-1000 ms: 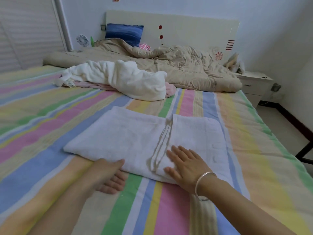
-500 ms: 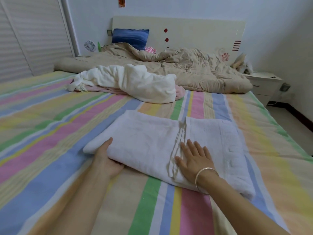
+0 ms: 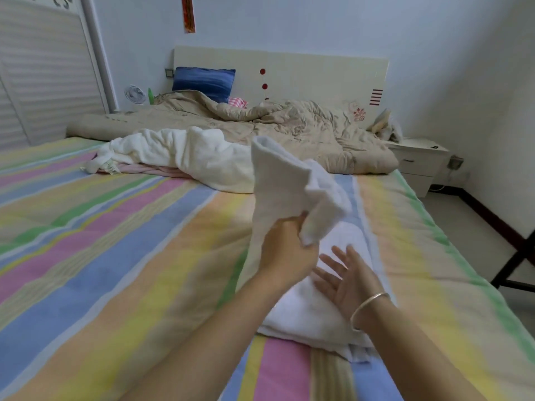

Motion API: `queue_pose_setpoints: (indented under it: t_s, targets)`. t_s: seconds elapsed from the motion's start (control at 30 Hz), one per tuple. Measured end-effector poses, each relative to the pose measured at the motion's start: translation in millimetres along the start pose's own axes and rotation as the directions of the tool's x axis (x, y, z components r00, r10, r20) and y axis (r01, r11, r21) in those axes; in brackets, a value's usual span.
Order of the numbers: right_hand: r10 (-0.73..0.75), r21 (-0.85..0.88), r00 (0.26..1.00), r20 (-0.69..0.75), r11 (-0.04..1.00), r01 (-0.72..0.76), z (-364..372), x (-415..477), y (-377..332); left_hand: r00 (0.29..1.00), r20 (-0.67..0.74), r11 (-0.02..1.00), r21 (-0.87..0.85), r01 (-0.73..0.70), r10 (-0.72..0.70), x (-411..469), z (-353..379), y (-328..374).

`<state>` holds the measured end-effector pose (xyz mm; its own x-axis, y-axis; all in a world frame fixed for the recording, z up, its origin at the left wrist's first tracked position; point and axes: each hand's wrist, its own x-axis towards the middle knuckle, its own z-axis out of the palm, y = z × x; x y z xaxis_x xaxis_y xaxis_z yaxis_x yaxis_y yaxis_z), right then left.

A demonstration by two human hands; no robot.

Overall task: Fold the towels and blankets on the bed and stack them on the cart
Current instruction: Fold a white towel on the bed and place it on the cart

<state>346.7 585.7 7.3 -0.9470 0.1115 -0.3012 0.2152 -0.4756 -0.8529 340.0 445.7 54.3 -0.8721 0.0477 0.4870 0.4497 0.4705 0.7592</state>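
Near the foot of the striped bed [image 3: 115, 256], the left hand [image 3: 285, 250] grips the raised end of the white towel [image 3: 278, 183], while the right hand [image 3: 351, 280] hovers open, fingers spread, over the half on the bed. The left fingertips are hidden in the blurred fold; farther up the bed lies a crumpled cream blanket [image 3: 185, 157].

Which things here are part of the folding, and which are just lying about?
Part of the job: white towel, gripped by the left hand; right hand, open over it; cream blanket.
Lying about: blue pillow; small fan; nightstand.
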Motion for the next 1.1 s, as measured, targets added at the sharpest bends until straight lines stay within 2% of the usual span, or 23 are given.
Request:
queue_pose_setpoints:
  t_s: [0.03,0.07,0.13,0.17,0.23,0.33,0.4,0.47,0.53,0.6,0.63,0.67,0.7,0.73,0.77,0.8,0.83,0.87,0.9,0.93,1.0,1.07,1.1]
  targets:
    - [0.077,0.128,0.997,-0.018,0.989,-0.074,-13.6,-0.3,-12.4,0.981,0.141,0.983,0.102,-0.15,0.135,-8.5,10.4,-2.3]
    - [0.127,0.201,0.992,-0.016,0.972,-0.121,-31.6,-1.6,-25.9,0.926,0.299,0.935,0.196,-0.295,0.23,-17.2,21.6,-2.5]
    - [0.193,0.19,0.98,-0.04,0.965,-0.182,-59.8,-1.3,-40.9,0.78,0.574,0.802,0.328,-0.498,0.25,-32.0,34.7,-17.0]
    - [0.211,0.14,0.974,-0.077,0.97,-0.199,-71.0,-0.1,-44.1,0.722,0.648,0.764,0.331,-0.554,0.242,-39.2,39.6,-24.4]
    - [0.227,0.032,0.964,-0.137,0.974,-0.225,-82.9,2.8,-44.4,0.686,0.695,0.745,0.338,-0.575,0.214,-49.2,43.4,-33.0]
    - [0.168,-0.204,0.968,-0.189,0.957,-0.206,-69.3,6.7,-43.8,0.688,0.713,0.762,0.369,-0.533,0.136,-53.2,37.0,-31.1]
    - [0.055,-0.383,0.968,-0.244,0.912,-0.149,-55.1,9.9,-43.7,0.695,0.712,0.821,0.339,-0.46,0.095,-56.8,29.0,-27.4]
    - [-0.078,-0.494,0.96,-0.269,0.867,-0.068,-46.5,15.3,-45.1,0.786,0.608,0.908,0.259,-0.33,0.112,-59.7,18.8,-28.1]
    - [-0.198,-0.617,0.947,-0.253,0.787,-0.001,-44.3,19.6,-49.4,0.908,0.384,0.952,0.174,-0.25,0.168,-61.8,7.0,-34.6]
    - [-0.253,-0.706,0.935,-0.248,0.708,0.005,-49.8,22.4,-51.4,0.981,0.097,0.968,0.172,-0.181,0.167,-67.2,-8.3,-44.6]
    - [-0.229,-0.709,0.938,-0.261,0.705,-0.026,-52.0,21.7,-51.4,0.995,-0.05,0.979,0.19,-0.079,0.09,-72.0,-17.5,-50.6]
    - [-0.172,-0.71,0.945,-0.278,0.7,-0.081,-55.3,19.9,-46.0,0.981,-0.185,0.979,0.181,0.091,-0.057,-81.7,-28.3,-56.8]
    - [-0.115,-0.723,0.952,-0.285,0.678,-0.135,-57.2,18.5,-44.2,0.927,-0.295,0.955,0.117,0.274,-0.231,-87.1,-36.3,-59.3]
    - [-0.044,-0.731,0.958,-0.283,0.656,-0.186,-59.5,16.7,-40.5,0.849,-0.32,0.895,0.009,0.446,-0.42,-95.2,-43.4,-61.1]
    - [-0.012,-0.731,0.953,-0.303,0.645,-0.224,-60.4,15.4,-38.7,0.758,-0.237,0.793,-0.118,0.598,-0.607,-101.5,-46.9,-59.1]
    - [0.019,-0.708,0.947,-0.32,0.659,-0.253,-60.5,12.4,-37.8,0.64,-0.052,0.633,-0.223,0.741,-0.767,-108.5,-47.3,-54.3]
    - [0.042,-0.685,0.942,-0.334,0.675,-0.273,-60.4,8.7,-38.3,0.502,0.176,0.45,-0.266,0.852,-0.847,-114.0,-44.6,-47.8]
    - [0.06,-0.677,0.941,-0.332,0.68,-0.282,-61.3,7.0,-38.8,0.38,0.373,0.299,-0.257,0.919,-0.847,-117.4,-41.1,-41.5]
    - [0.08,-0.674,0.943,-0.324,0.68,-0.289,-62.0,2.7,-39.0,0.302,0.512,0.19,-0.26,0.947,-0.804,-119.2,-36.2,-38.3]
    - [0.1,-0.656,0.946,-0.307,0.698,-0.287,-61.9,-0.8,-39.2,0.272,0.595,0.111,-0.292,0.95,-0.756,-117.6,-30.1,-35.8]
    - [0.119,-0.587,0.96,-0.255,0.77,-0.252,-58.0,-14.7,-40.3,0.288,0.642,0.038,-0.374,0.927,-0.711,-110.3,-20.8,-29.4]
    - [0.138,-0.525,0.972,-0.193,0.822,-0.22,-51.1,-29.5,-39.2,0.366,0.589,0.062,-0.471,0.88,-0.72,-99.5,-10.6,-24.9]
    - [0.146,-0.511,0.977,-0.155,0.834,-0.206,-47.0,-41.5,-37.6,0.416,0.537,0.114,-0.506,0.855,-0.734,-95.2,-9.0,-24.9]
